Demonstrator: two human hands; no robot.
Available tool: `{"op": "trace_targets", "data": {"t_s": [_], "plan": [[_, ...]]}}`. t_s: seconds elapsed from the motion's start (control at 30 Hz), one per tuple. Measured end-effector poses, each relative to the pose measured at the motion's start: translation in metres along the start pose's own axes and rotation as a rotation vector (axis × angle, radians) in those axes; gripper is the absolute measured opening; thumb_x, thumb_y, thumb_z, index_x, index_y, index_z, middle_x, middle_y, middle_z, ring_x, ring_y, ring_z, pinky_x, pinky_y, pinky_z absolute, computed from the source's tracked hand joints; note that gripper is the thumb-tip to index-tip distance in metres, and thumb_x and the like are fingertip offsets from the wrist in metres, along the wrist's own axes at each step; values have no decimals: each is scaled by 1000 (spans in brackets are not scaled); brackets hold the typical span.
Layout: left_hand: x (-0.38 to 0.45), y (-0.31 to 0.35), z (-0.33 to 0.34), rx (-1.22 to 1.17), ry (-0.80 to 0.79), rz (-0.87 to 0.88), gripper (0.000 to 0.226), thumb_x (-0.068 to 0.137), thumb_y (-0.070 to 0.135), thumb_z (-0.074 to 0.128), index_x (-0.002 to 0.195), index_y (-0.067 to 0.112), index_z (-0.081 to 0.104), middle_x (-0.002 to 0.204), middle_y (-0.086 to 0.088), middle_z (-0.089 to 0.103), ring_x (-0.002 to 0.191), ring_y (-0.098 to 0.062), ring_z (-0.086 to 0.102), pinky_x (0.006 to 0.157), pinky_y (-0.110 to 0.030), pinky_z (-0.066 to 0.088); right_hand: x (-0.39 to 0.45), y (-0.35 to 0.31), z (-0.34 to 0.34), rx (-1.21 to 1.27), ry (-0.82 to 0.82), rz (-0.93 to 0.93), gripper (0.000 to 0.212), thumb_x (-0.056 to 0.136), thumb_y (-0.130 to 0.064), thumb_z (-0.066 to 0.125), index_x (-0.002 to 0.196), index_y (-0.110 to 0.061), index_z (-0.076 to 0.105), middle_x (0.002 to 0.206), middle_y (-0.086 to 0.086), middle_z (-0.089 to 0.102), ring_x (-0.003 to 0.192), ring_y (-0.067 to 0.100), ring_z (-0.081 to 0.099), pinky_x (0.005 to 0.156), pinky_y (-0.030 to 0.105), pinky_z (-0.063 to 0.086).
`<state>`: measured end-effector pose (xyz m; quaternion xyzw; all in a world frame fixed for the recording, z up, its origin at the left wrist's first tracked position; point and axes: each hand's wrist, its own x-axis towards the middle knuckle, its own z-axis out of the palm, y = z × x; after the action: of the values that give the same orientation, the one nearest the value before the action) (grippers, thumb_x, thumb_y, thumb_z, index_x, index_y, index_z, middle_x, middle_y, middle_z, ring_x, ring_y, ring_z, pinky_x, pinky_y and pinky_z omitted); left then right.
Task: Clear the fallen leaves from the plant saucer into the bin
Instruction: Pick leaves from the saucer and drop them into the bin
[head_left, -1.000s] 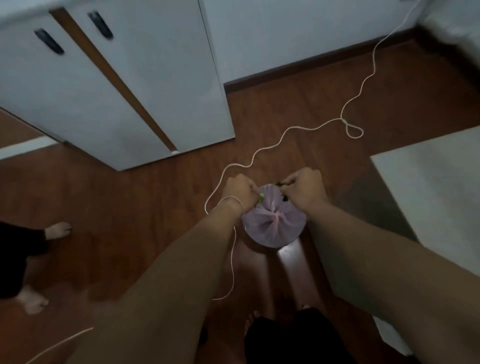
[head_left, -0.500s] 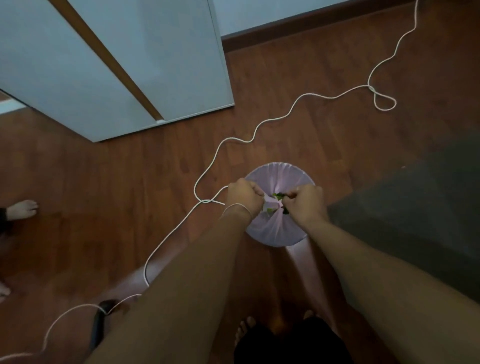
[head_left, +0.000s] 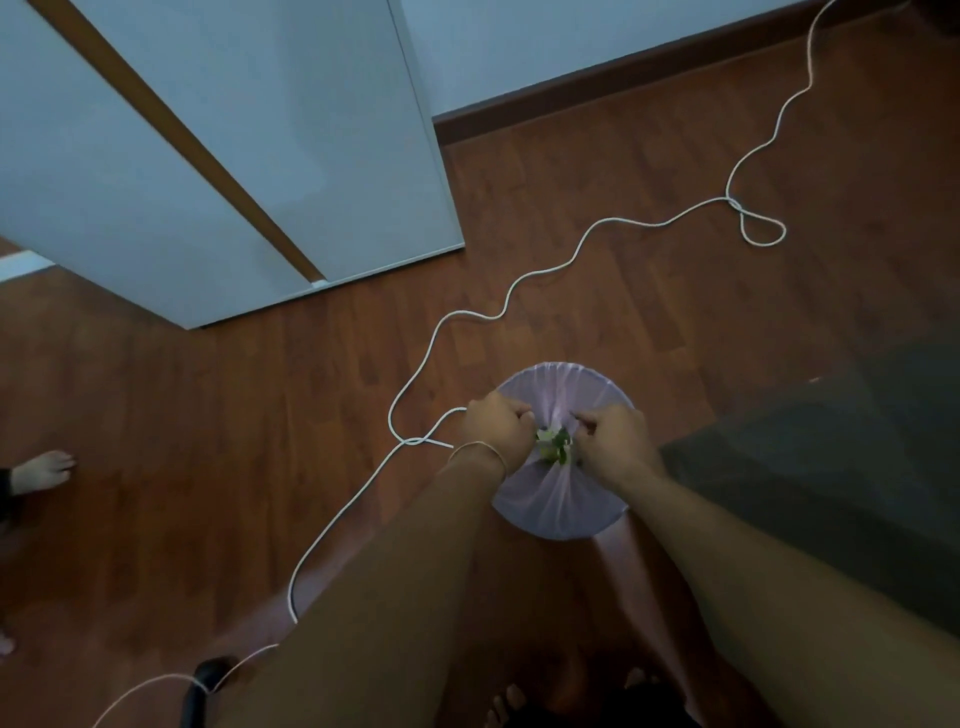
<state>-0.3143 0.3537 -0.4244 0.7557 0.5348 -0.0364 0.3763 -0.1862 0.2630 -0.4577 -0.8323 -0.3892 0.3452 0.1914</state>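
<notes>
My left hand (head_left: 497, 427) and right hand (head_left: 613, 441) clenched on the gathered pale purple bin liner (head_left: 558, 506), green fallen leaves (head_left: 555, 447) between my fists, bin on the wooden floor (head_left: 260, 441), white cord (head_left: 519, 283) trailing far right.

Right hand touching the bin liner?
Touching. Head view: the right hand is fisted on gathered folds of the liner, opposite the left hand.

Wooden floor (head_left: 597, 270), lilac-lined bin (head_left: 558, 512), white cord (head_left: 545, 270), grey mat (head_left: 831, 467)
</notes>
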Motion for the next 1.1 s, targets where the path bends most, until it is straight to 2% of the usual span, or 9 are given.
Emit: {"op": "trace_targets", "data": {"t_s": [0.1,0.23,0.33,0.47,0.57,0.67,0.73,0.9,1.1], "plan": [[-2,6,1,62,-68,70,48,75,33,39,91,4,73,101,-20,73,98,-39,64,86,-38,51,-3,3,-5,-4,-21,4,28,86,-16,56,58,-21,56,56,-3,54,60,23,54,60,29,38],[-6,14,-2,95,-76,103,45,84,31,40,97,2,72,106,-21,72,102,-38,63,89,-39,49,-6,4,-9,27,-40,6,34,82,-10,57,53,-21,43,54,-4,48,58,21,49,59,27,31],[-11,21,-13,107,-54,102,30,90,22,49,98,3,71,107,-22,71,104,-41,62,92,-43,50,-7,2,-14,76,-49,-3,17,85,-14,55,73,-16,67,68,4,61,65,20,53,64,27,36],[-29,44,-43,210,-57,175,32,94,23,43,113,9,65,114,-22,68,108,-43,60,92,-43,49,-18,-19,-37,51,-11,-68,17,84,-26,51,75,-19,63,70,0,62,69,20,59,65,28,40],[-47,71,-79,299,-69,223,42,98,27,40,131,5,54,127,-22,63,117,-40,57,99,-40,45,-32,-53,-78,-29,12,-134,43,78,-31,41,107,-10,66,112,13,68,105,30,63,88,34,47],[-71,111,-131,372,-56,274,47,95,35,34,120,3,58,119,-22,65,112,-40,59,92,-40,44,-58,-101,-144,-115,18,-182,53,91,-31,43,136,-4,50,139,18,53,131,32,47,110,35,34],[-91,150,-172,420,-40,318,57,90,39,30,121,0,58,122,-24,63,115,-39,58,96,-39,42,-78,-133,-195,-138,87,-235,46,93,-26,48,133,-4,51,135,19,55,129,33,48,109,38,36],[-141,256,-259,473,61,446,51,98,30,43,140,3,43,134,-23,56,125,-37,51,106,-39,39,-144,-186,-329,-122,282,-260,48,90,-28,50,133,-7,52,128,18,58,122,33,54,105,41,43],[-211,363,-292,489,79,712,53,95,31,50,142,7,43,141,-17,52,132,-30,47,112,-36,34,-246,-180,-448,-86,477,-145,49,90,-28,50,135,-8,52,127,17,61,121,32,56,102,41,47]]}}
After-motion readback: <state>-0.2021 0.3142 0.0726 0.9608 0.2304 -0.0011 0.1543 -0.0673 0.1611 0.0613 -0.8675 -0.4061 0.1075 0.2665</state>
